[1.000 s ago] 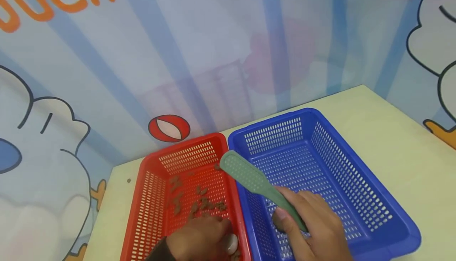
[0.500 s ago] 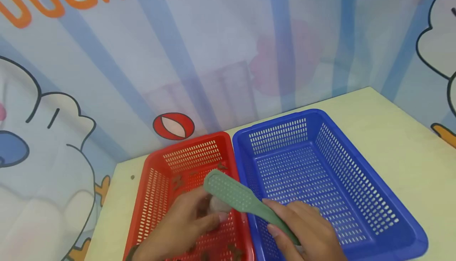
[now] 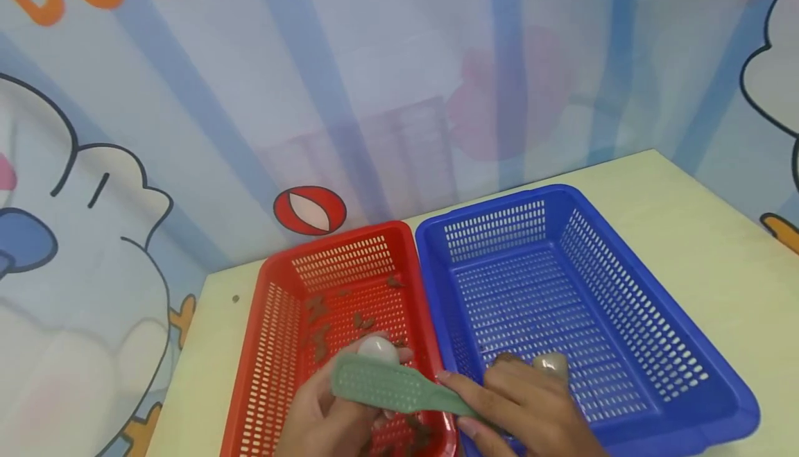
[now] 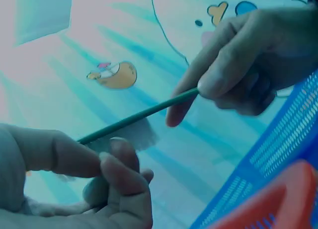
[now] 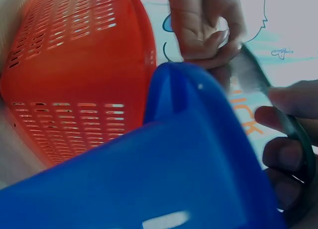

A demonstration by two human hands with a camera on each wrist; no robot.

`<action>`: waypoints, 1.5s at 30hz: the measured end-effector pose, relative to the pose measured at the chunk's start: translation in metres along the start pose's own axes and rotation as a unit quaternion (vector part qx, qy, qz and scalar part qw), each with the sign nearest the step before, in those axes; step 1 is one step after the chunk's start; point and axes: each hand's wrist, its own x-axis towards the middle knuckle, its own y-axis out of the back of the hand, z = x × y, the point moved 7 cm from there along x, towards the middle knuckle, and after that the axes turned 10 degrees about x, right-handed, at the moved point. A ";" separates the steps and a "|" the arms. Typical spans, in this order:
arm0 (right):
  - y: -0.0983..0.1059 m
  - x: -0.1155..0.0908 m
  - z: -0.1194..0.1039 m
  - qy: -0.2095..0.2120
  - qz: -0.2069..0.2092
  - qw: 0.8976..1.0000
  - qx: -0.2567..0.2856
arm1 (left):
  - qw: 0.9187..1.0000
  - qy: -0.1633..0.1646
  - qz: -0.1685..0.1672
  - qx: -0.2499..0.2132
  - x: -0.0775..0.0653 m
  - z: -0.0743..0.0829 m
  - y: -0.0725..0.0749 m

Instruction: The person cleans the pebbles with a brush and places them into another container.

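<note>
In the head view my left hand holds a white egg in its fingers over the red basket. My right hand grips the handle of a green brush above the edge where the baskets meet. The brush head lies just in front of the egg; whether it touches cannot be told. Pale bristles face the left hand's fingers in the left wrist view. Beyond the right hand, a whitish egg and a brownish lump, partly hidden, lie in the blue basket.
Several brown clumps are scattered on the red basket's floor. Both baskets stand side by side on a pale table. Behind them hangs a printed cloth. A small dark speck sits on the table's left part.
My left hand has come up from low in the red basket with the egg. The brush has swung left and down, its head now in front of the egg.
</note>
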 end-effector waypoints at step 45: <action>-0.019 -0.004 0.005 -0.021 -0.036 0.999 -0.016 | 0.977 -0.036 0.025 -0.210 0.011 -0.038 0.022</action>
